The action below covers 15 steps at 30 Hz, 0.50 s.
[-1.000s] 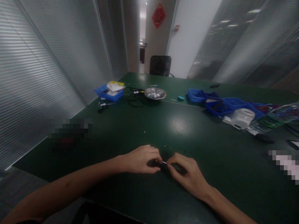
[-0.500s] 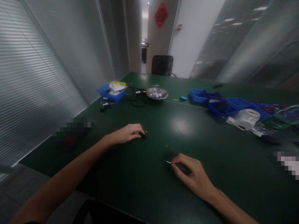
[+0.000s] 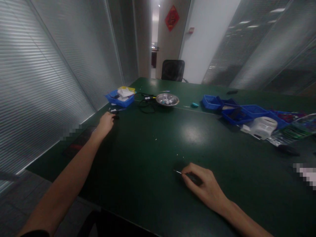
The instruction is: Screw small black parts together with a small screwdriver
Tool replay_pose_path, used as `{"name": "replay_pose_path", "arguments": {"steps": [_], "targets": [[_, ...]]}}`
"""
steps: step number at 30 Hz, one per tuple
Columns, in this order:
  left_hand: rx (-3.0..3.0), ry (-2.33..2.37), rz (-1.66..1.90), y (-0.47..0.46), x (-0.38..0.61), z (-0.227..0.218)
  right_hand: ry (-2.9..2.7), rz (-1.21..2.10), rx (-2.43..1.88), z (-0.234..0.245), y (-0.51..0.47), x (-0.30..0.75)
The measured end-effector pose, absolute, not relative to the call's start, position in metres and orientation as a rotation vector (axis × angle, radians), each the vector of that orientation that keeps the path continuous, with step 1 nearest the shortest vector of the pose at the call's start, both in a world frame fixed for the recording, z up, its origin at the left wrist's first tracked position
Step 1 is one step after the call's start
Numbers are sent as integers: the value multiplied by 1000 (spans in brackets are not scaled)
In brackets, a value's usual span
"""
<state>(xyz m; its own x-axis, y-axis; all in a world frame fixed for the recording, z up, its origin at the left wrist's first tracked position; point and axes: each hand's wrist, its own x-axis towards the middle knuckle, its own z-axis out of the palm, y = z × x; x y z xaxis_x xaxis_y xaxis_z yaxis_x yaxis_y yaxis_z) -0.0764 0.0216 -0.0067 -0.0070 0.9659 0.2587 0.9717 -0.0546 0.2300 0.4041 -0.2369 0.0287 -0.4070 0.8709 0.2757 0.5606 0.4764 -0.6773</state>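
Note:
My left hand (image 3: 106, 122) is stretched out to the far left side of the table, its fingers closed on a small black object (image 3: 116, 117). Just beyond the fingertips lie a dark piece and some small white bits, partly hidden by the hand. Nearer to me, my right hand (image 3: 201, 179) rests low over the green tabletop. Thumb and index finger pinch a thin tool with a shiny metal tip (image 3: 177, 171) pointing left; the rest of the tool is hidden in the palm. A few tiny pale pieces (image 3: 177, 154) lie beyond that tip.
A blue basket (image 3: 119, 102) with white papers stands at the back left. Black cables (image 3: 146, 107) lie beside a metal dish (image 3: 167, 99) of small white parts. Blue trays (image 3: 212, 102), a white plastic piece (image 3: 263, 127) and clear bags (image 3: 296, 128) crowd the right side.
My left hand has moved left and away from me, carrying the small black object from mid-table toward the blue basket. The right hand has stayed in place with its tool.

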Motion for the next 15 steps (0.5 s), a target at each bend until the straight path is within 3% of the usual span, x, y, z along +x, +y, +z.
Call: {"name": "replay_pose_path", "arguments": {"steps": [15], "targets": [[-2109, -2147, -506, 4, -75, 18, -2145, 628, -1184, 28, -238, 405]]}}
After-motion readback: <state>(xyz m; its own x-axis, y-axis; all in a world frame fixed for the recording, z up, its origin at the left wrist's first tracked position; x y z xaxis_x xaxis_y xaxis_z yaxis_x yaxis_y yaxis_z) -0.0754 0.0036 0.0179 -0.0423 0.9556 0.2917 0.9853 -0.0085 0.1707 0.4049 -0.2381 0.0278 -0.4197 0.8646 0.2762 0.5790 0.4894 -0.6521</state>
